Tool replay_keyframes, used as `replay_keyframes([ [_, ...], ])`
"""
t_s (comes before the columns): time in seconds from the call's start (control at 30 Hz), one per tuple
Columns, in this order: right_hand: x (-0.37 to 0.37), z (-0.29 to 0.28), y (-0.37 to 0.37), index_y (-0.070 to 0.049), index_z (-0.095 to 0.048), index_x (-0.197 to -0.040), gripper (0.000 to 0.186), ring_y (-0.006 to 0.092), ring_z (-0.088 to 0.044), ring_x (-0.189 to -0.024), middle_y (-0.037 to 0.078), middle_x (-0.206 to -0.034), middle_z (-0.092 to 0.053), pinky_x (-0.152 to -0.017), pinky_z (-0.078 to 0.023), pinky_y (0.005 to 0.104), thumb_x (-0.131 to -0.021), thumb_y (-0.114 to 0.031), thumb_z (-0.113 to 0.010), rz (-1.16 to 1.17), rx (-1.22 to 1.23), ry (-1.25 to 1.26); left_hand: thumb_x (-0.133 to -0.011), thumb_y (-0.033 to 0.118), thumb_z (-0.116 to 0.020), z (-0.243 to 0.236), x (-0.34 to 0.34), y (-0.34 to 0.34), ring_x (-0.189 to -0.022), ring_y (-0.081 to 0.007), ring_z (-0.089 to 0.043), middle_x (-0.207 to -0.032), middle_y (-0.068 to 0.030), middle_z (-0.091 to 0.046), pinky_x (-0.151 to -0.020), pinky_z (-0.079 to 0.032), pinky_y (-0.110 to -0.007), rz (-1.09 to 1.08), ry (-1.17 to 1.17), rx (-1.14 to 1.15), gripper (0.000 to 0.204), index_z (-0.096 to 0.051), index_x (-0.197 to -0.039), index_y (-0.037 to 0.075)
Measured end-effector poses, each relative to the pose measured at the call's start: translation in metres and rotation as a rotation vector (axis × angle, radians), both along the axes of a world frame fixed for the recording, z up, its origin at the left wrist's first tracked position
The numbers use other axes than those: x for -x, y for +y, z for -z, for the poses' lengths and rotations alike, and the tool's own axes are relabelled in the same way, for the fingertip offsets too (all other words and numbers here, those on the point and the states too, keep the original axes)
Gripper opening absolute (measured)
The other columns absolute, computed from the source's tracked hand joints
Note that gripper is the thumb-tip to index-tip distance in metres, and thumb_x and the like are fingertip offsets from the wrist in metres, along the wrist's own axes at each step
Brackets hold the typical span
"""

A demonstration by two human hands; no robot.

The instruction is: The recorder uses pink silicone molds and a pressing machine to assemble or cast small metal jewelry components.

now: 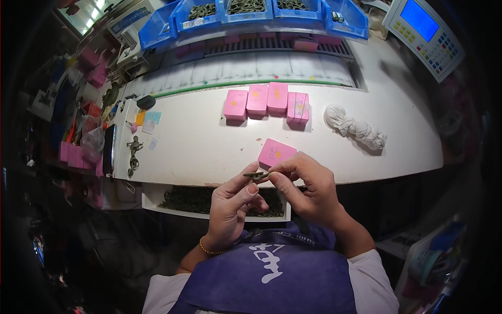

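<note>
Between my two hands, just over the bench's front edge, is a small dark olive piece [255, 175], its exact shape hard to make out. My left hand [235, 201] pinches its left part with thumb and fingertips. My right hand [308, 191] has thumb and index finger closed on its right end. A pink block [277, 152] with a yellow spot and marks lies right behind my fingers. Below them an open drawer [175, 201] holds a mass of dark green material, partly hidden by my hands.
The white bench [188, 146] carries four pink blocks [257, 100], a knotted white cloth [355, 130] and small metal pieces [134, 154] at left. Blue bins [340, 21] of dark parts stand at the back, a control panel [422, 36] at back right, clutter [91, 136] at left.
</note>
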State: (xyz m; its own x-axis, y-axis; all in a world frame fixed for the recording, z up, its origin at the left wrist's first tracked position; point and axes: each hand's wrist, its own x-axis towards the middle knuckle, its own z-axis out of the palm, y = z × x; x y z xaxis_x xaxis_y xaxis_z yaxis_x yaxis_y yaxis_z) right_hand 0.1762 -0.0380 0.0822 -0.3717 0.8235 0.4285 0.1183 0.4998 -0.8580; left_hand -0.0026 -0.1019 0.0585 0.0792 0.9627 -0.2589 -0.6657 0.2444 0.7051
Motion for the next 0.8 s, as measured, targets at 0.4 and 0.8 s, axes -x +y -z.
replay_keyframes([
  [0.4, 0.0016, -0.0053, -0.0079, 0.0, -0.07, -0.096, 0.01, 0.0139, -0.065, -0.067, 0.009, -0.082, -0.067, -0.06, -0.051, 0.0262, -0.086, 0.001, -0.072, 0.02, -0.035, -0.068, -0.097, 0.007, -0.061, 0.0028, -0.0017, -0.0022, -0.076, -0.0151, -0.067, -0.111, -0.0096, -0.068, -0.07, -0.058, -0.03, -0.019, 0.001, 0.005, 0.046, -0.05, -0.141, -0.001],
  [0.8, 0.0058, -0.0004, -0.0089, -0.002, -0.066, -0.099, 0.018, 0.0202, -0.062, -0.06, 0.009, -0.078, -0.062, -0.051, -0.048, 0.0312, -0.083, 0.001, -0.074, 0.027, -0.138, -0.047, -0.097, 0.007, -0.06, 0.0047, -0.0022, -0.0022, -0.076, -0.0157, -0.067, -0.11, -0.0111, -0.069, -0.069, -0.057, -0.03, -0.028, 0.024, 0.012, 0.047, -0.048, -0.142, -0.002],
])
